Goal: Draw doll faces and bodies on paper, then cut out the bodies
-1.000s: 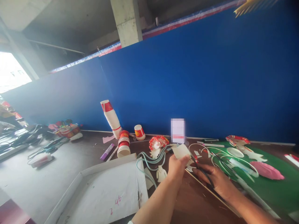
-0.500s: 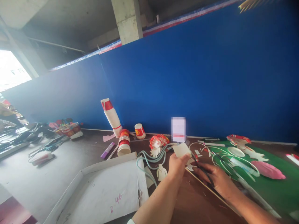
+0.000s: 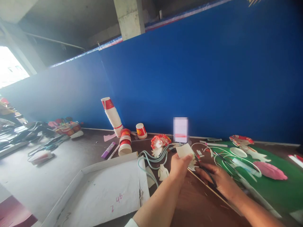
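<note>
My left hand (image 3: 181,165) pinches a cream-coloured piece of paper (image 3: 185,151) between thumb and fingers. Close on its right, my right hand (image 3: 216,179) is closed around the dark handles of a pair of scissors (image 3: 208,175), whose blades point up and left at the paper's edge. Just below the paper hangs or lies a white scalloped cut piece (image 3: 193,165); whether it joins the paper I cannot tell. Left of my left wrist lies a white paper cut-out (image 3: 163,172). Behind it is a red-and-white cut paper cup (image 3: 160,144) with a fringed, fanned rim.
A white cardboard tray (image 3: 106,192) fills the near left. Stacked paper cups (image 3: 113,118), a purple glue stick (image 3: 109,150) and grey-green cables (image 3: 149,160) stand or lie behind it. At right, a green mat (image 3: 279,195) carries a pink piece (image 3: 270,170) and white cable. A blue partition (image 3: 189,78) closes the back.
The camera view has shifted slightly. Both hands stay close together at the paper, with the scissors still at its edge; the white scalloped piece beneath shows a little more.
</note>
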{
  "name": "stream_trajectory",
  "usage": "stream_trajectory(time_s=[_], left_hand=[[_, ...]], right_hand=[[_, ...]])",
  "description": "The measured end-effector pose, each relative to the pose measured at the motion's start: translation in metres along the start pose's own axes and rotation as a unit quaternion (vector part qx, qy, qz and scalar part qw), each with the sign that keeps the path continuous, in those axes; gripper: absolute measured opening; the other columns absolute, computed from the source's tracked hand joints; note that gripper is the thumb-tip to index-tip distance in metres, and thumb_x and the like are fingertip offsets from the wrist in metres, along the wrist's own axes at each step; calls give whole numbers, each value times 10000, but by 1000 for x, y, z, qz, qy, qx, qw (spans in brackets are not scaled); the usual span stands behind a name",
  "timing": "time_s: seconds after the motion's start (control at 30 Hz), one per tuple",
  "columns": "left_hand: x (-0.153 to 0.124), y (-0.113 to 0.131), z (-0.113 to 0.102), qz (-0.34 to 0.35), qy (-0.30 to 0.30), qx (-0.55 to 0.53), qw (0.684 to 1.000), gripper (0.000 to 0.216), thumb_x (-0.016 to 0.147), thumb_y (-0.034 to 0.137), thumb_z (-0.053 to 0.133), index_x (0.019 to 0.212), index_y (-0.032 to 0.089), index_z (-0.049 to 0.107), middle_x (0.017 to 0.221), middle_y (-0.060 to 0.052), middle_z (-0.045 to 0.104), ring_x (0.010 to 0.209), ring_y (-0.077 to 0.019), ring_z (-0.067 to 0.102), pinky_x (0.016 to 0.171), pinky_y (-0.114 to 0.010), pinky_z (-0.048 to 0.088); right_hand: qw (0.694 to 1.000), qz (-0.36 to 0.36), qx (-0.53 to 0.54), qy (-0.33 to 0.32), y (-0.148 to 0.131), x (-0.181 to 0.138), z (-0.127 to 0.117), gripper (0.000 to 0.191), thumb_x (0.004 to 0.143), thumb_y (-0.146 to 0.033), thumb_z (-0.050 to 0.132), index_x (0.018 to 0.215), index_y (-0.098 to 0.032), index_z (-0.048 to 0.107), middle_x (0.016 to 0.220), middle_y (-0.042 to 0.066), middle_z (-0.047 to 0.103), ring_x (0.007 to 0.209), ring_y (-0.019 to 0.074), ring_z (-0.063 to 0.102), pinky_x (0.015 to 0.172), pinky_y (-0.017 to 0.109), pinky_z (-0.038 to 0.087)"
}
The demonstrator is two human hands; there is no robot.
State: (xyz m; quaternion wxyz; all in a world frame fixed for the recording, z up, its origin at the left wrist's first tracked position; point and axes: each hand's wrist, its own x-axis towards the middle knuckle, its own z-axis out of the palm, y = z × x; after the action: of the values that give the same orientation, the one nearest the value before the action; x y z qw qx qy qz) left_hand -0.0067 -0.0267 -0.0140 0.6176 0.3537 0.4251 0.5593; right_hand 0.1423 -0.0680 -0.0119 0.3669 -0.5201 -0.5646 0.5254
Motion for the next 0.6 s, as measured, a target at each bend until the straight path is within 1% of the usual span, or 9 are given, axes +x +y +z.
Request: stream_trajectory(time_s=[0.1, 0.17, 0.27, 0.37, 0.43, 0.5, 0.6], left_hand=[[-1, 2, 0, -4, 1, -2, 1000, 340, 588, 324, 854, 833, 112, 753, 794, -87, 728, 699, -193, 629, 716, -315, 498], [-1, 3, 1, -8, 2, -7, 1000, 370, 573, 335, 864, 842, 108, 752, 796, -89, 728, 701, -191, 630, 725, -316, 498], [-1, 3, 0, -15, -1, -12, 1000, 433, 543, 367, 883, 853, 96, 750, 800, -105, 725, 701, -199, 635, 731, -329, 497], [0, 2, 0, -11, 1, -7, 1000, 456, 533, 393, 889, 850, 96, 749, 806, -117, 724, 710, -217, 643, 741, -350, 497], [1, 0, -1, -5, 2, -5, 1000, 450, 543, 403, 881, 851, 102, 751, 816, -120, 726, 716, -224, 645, 746, -360, 496], [2, -1, -1, -2, -4, -3, 1000, 450, 548, 403, 877, 857, 102, 751, 822, -120, 728, 717, -225, 645, 753, -364, 495], [2, 0, -2, -2, -14, 0, 1000, 472, 554, 412, 875, 878, 93, 749, 824, -117, 728, 720, -222, 644, 765, -367, 497]], right_hand=[[1000, 2, -8, 16, 0, 0, 1, 483, 698, -579, 753, 1038, -241, 814, 717, 29, 764, 730, 279, 707, 719, 349, 575], [1000, 0, -12, 22, -1, -1, 2, 511, 686, -602, 749, 1032, -232, 816, 740, 39, 769, 762, 292, 711, 709, 347, 574], [1000, -6, -7, 8, -2, -1, 1, 487, 699, -578, 752, 1046, -241, 812, 766, 31, 771, 820, 297, 710, 719, 334, 566], [1000, 3, -10, 2, -3, -1, -1, 457, 743, -570, 726, 1062, -252, 807, 659, 8, 730, 724, 255, 690, 670, 307, 548], [1000, 4, -19, 9, -3, -1, -1, 451, 751, -579, 717, 1045, -251, 811, 609, 0, 705, 648, 227, 661, 622, 291, 527], [1000, -6, -24, 12, -2, 0, -1, 433, 750, -570, 721, 1031, -254, 815, 636, -1, 718, 645, 217, 653, 622, 282, 517], [999, -18, -27, 9, 2, 2, -3, 399, 748, -532, 733, 1042, -275, 812, 743, -4, 759, 709, 220, 670, 655, 272, 517]])
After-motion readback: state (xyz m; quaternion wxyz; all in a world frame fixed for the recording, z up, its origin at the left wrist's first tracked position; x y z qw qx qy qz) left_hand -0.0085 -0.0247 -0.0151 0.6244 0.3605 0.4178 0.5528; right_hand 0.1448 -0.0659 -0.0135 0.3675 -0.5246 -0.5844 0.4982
